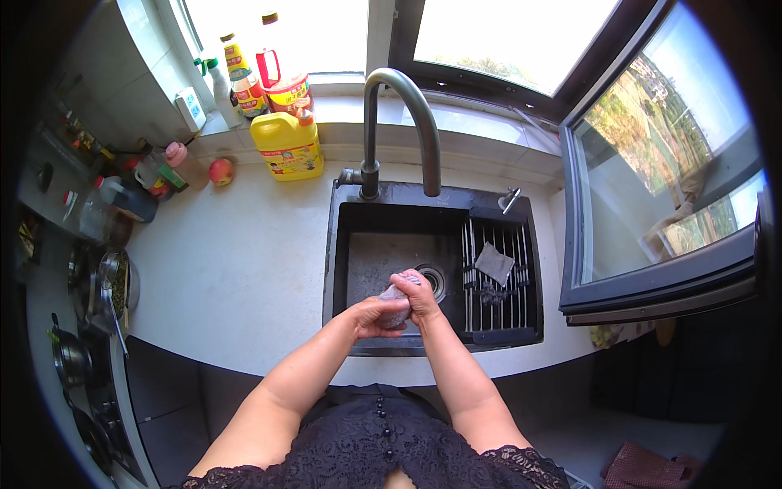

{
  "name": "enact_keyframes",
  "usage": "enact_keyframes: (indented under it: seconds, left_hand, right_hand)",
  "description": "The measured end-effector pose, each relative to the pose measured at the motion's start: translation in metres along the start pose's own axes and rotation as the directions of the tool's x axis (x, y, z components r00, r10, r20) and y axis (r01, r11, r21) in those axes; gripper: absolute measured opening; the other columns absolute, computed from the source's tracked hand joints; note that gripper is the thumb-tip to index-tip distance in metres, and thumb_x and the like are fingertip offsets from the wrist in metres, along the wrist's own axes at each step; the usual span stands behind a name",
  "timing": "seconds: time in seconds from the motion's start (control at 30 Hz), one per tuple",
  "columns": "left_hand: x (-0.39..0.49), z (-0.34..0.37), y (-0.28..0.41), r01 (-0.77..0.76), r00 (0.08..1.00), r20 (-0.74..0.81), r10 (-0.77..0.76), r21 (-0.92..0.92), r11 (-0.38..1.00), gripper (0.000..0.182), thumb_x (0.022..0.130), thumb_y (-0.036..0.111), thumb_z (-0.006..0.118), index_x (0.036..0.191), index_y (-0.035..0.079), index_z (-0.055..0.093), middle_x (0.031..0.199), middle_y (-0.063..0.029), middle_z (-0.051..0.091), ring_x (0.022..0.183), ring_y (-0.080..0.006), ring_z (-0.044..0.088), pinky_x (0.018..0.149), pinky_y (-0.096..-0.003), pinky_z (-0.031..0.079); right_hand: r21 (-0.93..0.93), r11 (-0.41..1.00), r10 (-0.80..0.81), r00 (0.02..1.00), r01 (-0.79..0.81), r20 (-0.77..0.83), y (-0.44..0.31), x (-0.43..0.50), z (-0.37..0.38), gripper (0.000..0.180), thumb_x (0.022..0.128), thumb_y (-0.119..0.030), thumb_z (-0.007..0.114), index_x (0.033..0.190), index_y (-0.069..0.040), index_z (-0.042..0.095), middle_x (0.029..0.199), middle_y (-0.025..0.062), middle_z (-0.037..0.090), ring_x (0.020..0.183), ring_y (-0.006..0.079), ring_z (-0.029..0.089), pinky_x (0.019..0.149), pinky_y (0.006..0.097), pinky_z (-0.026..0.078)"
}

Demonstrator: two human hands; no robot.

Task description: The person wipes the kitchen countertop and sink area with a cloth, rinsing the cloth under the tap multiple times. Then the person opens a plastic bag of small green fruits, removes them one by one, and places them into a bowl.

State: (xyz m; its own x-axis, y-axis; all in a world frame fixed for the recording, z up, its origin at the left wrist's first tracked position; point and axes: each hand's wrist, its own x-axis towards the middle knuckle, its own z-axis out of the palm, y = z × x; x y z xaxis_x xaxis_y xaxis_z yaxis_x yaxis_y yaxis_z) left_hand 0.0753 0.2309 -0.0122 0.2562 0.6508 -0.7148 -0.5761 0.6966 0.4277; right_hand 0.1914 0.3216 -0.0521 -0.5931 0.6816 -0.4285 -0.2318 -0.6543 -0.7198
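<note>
Both of my hands grip a bunched grey cloth over the front part of a black sink. My left hand holds its lower left side, with the fingers wrapped partly under it. Around the upper right end closes my right hand. Just behind that hand the round metal drain shows in part. A dark gooseneck faucet arches over the sink, its spout hanging behind my hands. No stream of water can be made out.
Right of my hands, a roll-up drying rack carries a grey scouring pad and a dark wire scrubber. An open window sash juts in at right. A yellow oil jug and an apple stand on the counter.
</note>
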Motion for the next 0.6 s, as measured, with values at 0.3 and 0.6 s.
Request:
enact_keyframes:
  seconds: [0.3,0.6]
  left_hand:
    - [0.023,-0.002,0.004,-0.078,0.95,-0.174,0.259,0.671,0.738,0.023,0.058,0.009,0.074,0.078,0.004,0.064,0.07,-0.007,0.062,0.065,-0.018,0.06,0.057,-0.0316,0.046]
    - [0.021,0.012,0.011,0.179,0.87,-0.256,0.422,0.96,0.213,0.031,0.069,0.02,0.064,0.094,0.003,0.068,0.1,-0.0192,0.067,0.098,-0.0355,0.063,0.087,-0.0421,0.05]
  right_hand:
    - [-0.386,0.9,-0.238,0.971,0.205,-0.038,0.011,0.009,0.005,0.024,0.073,0.003,0.068,0.073,-0.011,0.048,0.069,-0.0044,0.047,0.061,0.0057,0.045,0.054,0.0239,0.04]
    - [-0.273,0.954,-0.151,0.985,0.122,-0.086,0.016,0.009,0.0,0.016,0.075,-0.003,0.068,0.088,-0.006,0.058,0.076,-0.0012,0.052,0.069,0.0089,0.051,0.064,0.0242,0.044]
